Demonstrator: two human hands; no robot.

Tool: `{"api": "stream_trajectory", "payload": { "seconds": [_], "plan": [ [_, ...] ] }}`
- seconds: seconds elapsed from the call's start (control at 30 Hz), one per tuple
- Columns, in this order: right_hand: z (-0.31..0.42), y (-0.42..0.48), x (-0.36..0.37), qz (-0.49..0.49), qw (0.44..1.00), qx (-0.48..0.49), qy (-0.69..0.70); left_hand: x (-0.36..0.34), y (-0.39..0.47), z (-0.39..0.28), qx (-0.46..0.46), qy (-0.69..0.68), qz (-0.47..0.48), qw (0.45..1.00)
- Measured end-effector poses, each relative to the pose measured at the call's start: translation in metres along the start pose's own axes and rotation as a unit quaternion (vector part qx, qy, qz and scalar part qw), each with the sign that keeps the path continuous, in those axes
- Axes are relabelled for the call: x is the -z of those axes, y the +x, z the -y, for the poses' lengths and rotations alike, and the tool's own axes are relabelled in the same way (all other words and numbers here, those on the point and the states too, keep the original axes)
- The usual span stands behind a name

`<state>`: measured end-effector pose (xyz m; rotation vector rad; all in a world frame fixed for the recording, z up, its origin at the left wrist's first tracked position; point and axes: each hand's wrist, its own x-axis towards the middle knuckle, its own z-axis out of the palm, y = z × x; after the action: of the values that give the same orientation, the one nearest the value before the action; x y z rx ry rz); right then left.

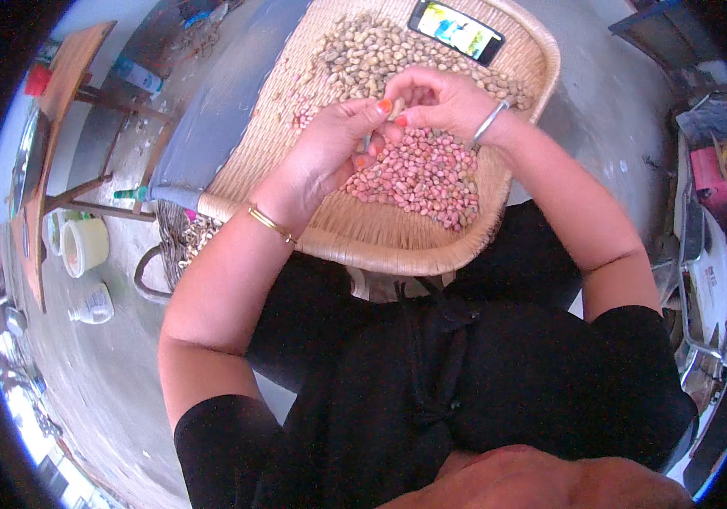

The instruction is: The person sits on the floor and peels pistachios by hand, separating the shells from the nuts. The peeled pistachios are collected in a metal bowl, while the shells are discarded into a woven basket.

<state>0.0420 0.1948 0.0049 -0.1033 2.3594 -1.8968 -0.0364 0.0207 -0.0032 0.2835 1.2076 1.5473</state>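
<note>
A peanut in its shell (396,109) is pinched between the fingertips of my left hand (345,127) and my right hand (449,105). Part of it is hidden by the fingers. Under and in front of my hands lies a woven winnowing basket (395,245). A heap of pink shelled peanut kernels (424,175) fills its near right part, just below my hands. Beyond them spreads a pile of unshelled peanuts (363,54). A few loose kernels (303,118) lie to the left of my left hand.
At the basket's far rim lies a smartphone (455,30) with its screen lit. A handled basket (169,254) holding empty-looking shells stands at the lower left. Farther left are a wooden table (67,108), a pale plastic tub (85,247) and a white plastic bottle (95,305) on the floor.
</note>
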Motion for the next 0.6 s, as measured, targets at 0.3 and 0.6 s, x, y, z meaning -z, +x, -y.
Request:
{"api": "stream_trajectory", "payload": {
  "seconds": [0.3, 0.6],
  "plan": [
    [0.002, -0.012, -0.025, -0.050, 0.993, 0.102, 0.034, -0.014, -0.016, -0.003, -0.037, 0.083, -0.022, 0.996],
    [0.023, -0.023, -0.041, -0.045, 0.995, -0.062, 0.063, -0.025, -0.021, -0.004, -0.148, 0.197, -0.099, 0.964]
  ]
}}
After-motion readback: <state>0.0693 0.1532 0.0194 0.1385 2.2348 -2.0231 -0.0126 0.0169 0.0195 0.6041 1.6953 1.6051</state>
